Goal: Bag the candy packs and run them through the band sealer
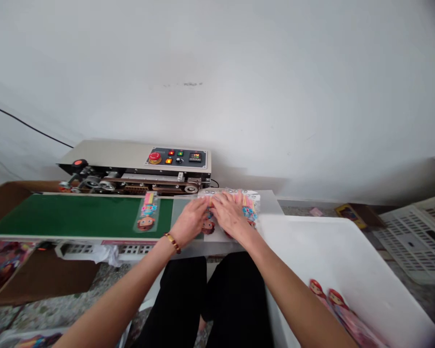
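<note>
Plain white wall (pixel 239 72) took up most of the view, with a grey band sealer machine (pixel 137 166) sitting against it and a green conveyor belt (pixel 76 215) running along its front. To the right sat a big white bin (pixel 333 251) with a couple more doll packets (pixel 333 302) lying in its bottom corner, and a white slatted crate (pixel 420 227) further off. One sealed doll packet (pixel 147 212) was riding flat on the belt, well apart from the hands. Both hands were down on a small stack of packets (pixel 248 208) at the feed end of the tabletop (pixel 270 198), left hand (pixel 189 220) and right hand (pixel 230 217) touching side by side, fingers curled loosely over the packets rather than clamped, honestly hard to tell how firm the grip was. Risk-wise I'd say fingertips sat pretty near the sealer's intake rollers, so a pinch or a burn seemed possible. Also a packet fed in crooked could've sealed skewed or jammed, and the loose stack might've slid off the edge.
</note>
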A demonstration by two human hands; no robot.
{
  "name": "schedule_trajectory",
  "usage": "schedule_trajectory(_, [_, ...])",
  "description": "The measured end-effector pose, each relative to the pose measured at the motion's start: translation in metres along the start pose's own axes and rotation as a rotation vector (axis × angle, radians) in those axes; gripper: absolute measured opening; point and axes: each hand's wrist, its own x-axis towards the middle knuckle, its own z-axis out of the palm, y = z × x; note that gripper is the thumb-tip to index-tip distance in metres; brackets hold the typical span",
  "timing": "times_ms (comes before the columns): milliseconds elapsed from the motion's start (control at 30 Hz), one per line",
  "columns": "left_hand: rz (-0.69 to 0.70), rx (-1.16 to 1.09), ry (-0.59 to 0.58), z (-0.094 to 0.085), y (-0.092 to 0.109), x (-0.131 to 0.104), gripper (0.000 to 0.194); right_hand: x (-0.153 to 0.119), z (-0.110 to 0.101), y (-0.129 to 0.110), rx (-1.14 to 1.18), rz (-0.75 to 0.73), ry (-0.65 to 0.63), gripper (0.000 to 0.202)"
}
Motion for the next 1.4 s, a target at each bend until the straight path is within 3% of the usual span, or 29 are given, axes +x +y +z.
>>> schedule_trajectory(100, [0.016,0.039,-0.033,0.018,0.021,0.010,0.047,-0.015,-0.009,0.020,-0.053,0.058,0.029,0.029])
schedule_trajectory(200, [-0.069,0.101,-0.038,0.021,0.016,0.003,0.050,-0.026,-0.013,0.033,-0.090,0.054,0.011,0.032])
schedule_trajectory(300, [-0.144,0.140,-0.039,0.011,-0.006,-0.011,0.050,-0.027,-0.012,0.032,-0.079,0.011,-0.034,0.029])
schedule_trajectory(433, [-0.180,0.205,-0.025,-0.016,-0.043,-0.032,0.045,-0.010,-0.006,0.012,-0.056,-0.035,-0.082,0.021])
schedule_trajectory(533, [-0.252,0.279,0.052,-0.032,-0.051,-0.039,0.038,0.004,0.002,-0.007,-0.036,-0.054,-0.092,0.019])
schedule_trajectory(600, [-0.248,0.254,0.094,-0.033,-0.038,-0.036,0.034,0.010,0.007,-0.016,0.000,-0.055,-0.072,0.021])
schedule_trajectory(667, [-0.187,0.172,0.114,-0.024,-0.013,-0.026,0.032,0.010,0.008,-0.017,0.050,-0.021,-0.038,0.025])
schedule_trajectory(767, [-0.101,0.060,0.103,0.000,0.029,-0.004,0.035,-0.001,0.005,-0.002,0.064,0.075,0.002,0.032])
schedule_trajectory(867, [-0.088,0.037,0.042,0.020,0.048,0.014,0.042,-0.019,-0.001,0.021,0.001,0.126,0.040,0.034])
schedule_trajectory(967, [-0.032,0.061,-0.063,0.021,0.037,0.018,0.045,-0.034,-0.005,0.035,-0.040,0.109,0.061,0.032])
schedule_trajectory(1133, [0.085,0.038,-0.193,0.001,0.003,0.008,0.051,-0.038,-0.007,0.034,-0.060,0.065,0.048,0.032])
schedule_trajectory(1300, [0.058,0.025,-0.193,-0.009,-0.009,0.001,0.055,-0.027,-0.005,0.025,-0.048,0.000,0.010,0.027])
schedule_trajectory(1400, [0.036,0.019,-0.187,-0.019,-0.027,-0.010,0.055,-0.018,0.003,0.017,-0.030,-0.018,-0.026,0.025])
